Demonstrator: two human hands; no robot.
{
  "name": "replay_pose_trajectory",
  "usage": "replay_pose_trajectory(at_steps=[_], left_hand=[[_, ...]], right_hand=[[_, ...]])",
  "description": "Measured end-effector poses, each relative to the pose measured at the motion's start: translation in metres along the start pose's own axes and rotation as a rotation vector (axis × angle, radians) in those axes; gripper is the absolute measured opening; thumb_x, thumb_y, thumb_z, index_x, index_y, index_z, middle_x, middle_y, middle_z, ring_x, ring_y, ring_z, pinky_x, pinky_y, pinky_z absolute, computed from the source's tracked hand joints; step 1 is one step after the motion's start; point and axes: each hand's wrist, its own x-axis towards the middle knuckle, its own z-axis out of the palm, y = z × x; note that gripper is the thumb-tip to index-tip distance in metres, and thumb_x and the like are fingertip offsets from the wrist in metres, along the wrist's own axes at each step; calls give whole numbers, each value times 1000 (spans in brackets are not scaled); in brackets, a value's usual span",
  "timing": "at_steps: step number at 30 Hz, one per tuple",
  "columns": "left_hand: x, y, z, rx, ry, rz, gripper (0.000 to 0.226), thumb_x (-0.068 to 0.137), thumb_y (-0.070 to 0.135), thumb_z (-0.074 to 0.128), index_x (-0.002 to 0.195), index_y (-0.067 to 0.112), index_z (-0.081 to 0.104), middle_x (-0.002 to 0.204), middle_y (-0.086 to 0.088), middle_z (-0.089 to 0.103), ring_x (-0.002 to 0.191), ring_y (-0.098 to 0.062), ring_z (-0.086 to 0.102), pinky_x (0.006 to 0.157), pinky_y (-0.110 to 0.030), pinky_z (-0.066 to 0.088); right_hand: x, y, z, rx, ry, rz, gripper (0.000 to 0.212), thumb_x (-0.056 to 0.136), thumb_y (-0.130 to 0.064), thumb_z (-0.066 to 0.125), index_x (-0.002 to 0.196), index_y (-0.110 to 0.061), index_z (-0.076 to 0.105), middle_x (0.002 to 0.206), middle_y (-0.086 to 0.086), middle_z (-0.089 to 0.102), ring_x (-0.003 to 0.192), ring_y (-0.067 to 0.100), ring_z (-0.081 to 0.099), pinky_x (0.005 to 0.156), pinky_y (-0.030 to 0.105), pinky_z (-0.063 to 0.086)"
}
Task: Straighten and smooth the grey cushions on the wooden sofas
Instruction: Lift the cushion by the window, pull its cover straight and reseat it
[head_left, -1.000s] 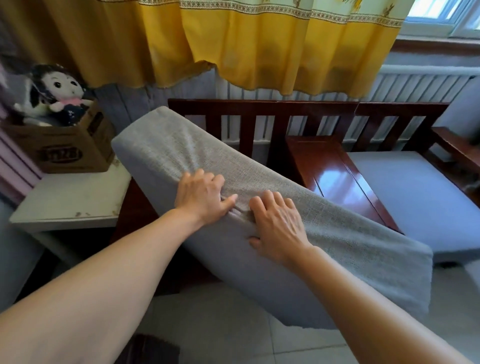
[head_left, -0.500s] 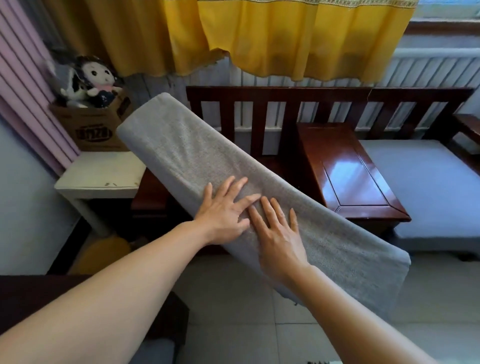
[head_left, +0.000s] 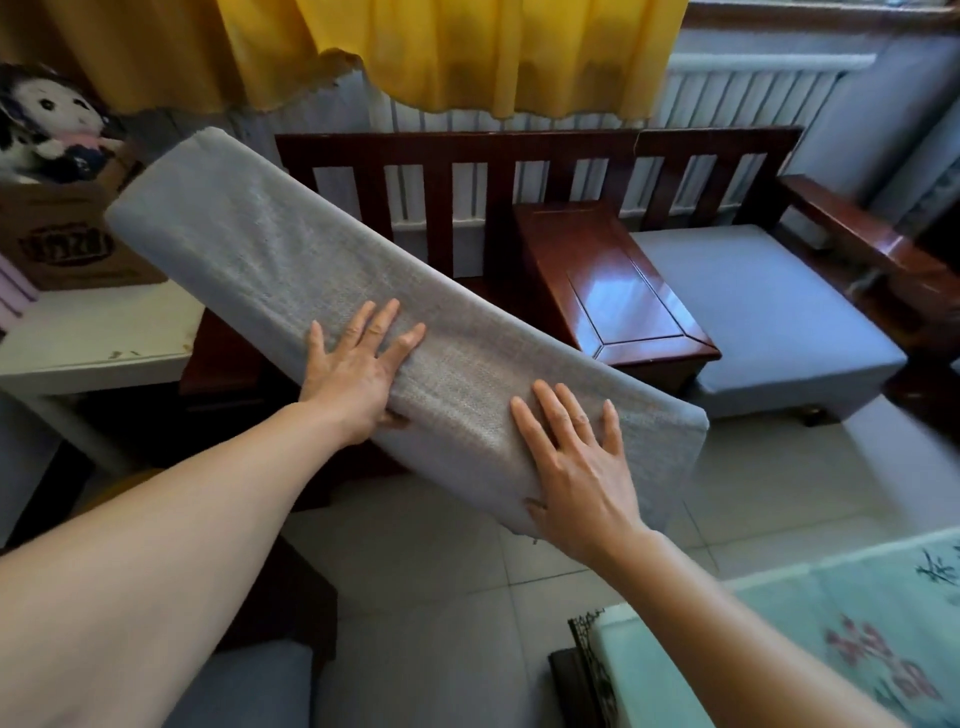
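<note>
A long grey cushion (head_left: 270, 249) is raised off the wooden sofa (head_left: 540, 156) and slants from upper left to lower right. My left hand (head_left: 358, 369) lies flat on its middle with the thumb tucked under the near edge. My right hand (head_left: 576, 467) presses spread fingers on the lower right end, thumb curled under. A second grey cushion (head_left: 763, 306) lies flat on the sofa's right seat. The left seat under the raised cushion is mostly hidden.
A glossy wooden console (head_left: 623, 301) divides the two seats. A white side table (head_left: 93, 332) at left carries a cardboard box (head_left: 67, 244) with a doll (head_left: 57, 119). Yellow curtains (head_left: 467, 47) hang above. A table with a pale green floral cloth (head_left: 841, 639) is at lower right.
My hands have slid apart along the cushion: the right one toward its lower right end, the left one staying near the middle. The view has shifted and tilted down.
</note>
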Motion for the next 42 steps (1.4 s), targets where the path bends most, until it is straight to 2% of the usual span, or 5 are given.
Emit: replay_pose_trajectory(at_steps=[8,19,25,30,42], left_hand=[[-30,62,-6,-31,-10,-107,105,81,43,67,150,30,-12,156,-11,-23,144,-31,-17,115,-56,3],[-75,189,29,-23,75,37,93,92,29,53,148,17,-20,155,2,-29,144,-16,-21,113,-55,-1],[-81,188,37,-40,110,19,89,94,24,51,148,18,-20,155,5,-28,144,-13,-21,114,-53,-4],[-88,189,44,-70,149,27,89,93,23,51,149,19,-18,155,6,-27,143,-13,-21,113,-53,-7],[-102,194,16,-175,51,293,105,64,55,76,146,39,14,146,1,4,132,-20,12,111,-39,23]], right_hand=[[-51,40,14,-8,-43,186,124,37,-28,93,144,-32,30,151,14,30,135,45,22,78,83,25],[-65,37,35,84,114,137,112,42,-30,92,139,-26,36,149,12,34,137,42,24,86,81,21],[-106,56,35,426,229,264,96,67,-45,78,145,-14,31,154,20,10,142,35,10,111,60,17],[-120,59,28,905,-32,455,116,82,-43,69,138,-37,-32,157,-1,7,134,30,35,105,38,33],[-141,38,42,647,-71,367,114,75,-55,69,131,-53,-31,125,14,40,97,35,59,80,37,47]])
